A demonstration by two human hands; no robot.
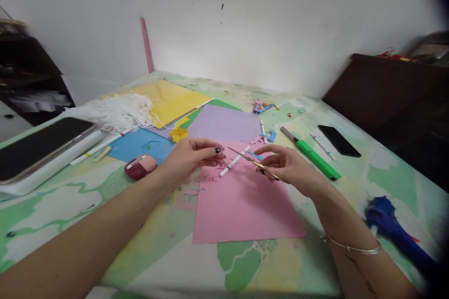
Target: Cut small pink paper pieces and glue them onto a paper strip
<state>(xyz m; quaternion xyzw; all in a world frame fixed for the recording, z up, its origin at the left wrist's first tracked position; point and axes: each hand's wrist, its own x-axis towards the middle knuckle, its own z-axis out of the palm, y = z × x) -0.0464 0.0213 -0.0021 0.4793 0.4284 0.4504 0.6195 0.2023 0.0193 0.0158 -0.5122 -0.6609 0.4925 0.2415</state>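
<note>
My right hand [286, 168] holds a pair of small scissors [261, 165] with gold-coloured handles, their thin blades pointing left over the pink paper sheet [245, 215]. Opposite the blade tips, my left hand [192, 159] is closed in a pinch. Whatever its fingertips hold, if anything, is too small to make out. Between and below the hands, a white marker [234, 162] lies slantwise on the pink sheet among small pink scraps. Just behind my left hand sits a yellow paper flower shape [179, 134].
Purple paper [224, 121], yellow paper [178, 103], blue paper [140, 145] and white yarn [119, 110] lie behind. At right are a green utility knife [317, 159], a black phone [339, 140] and a blue glue gun [396, 229]. A maroon-and-pink object [140, 167] sits left.
</note>
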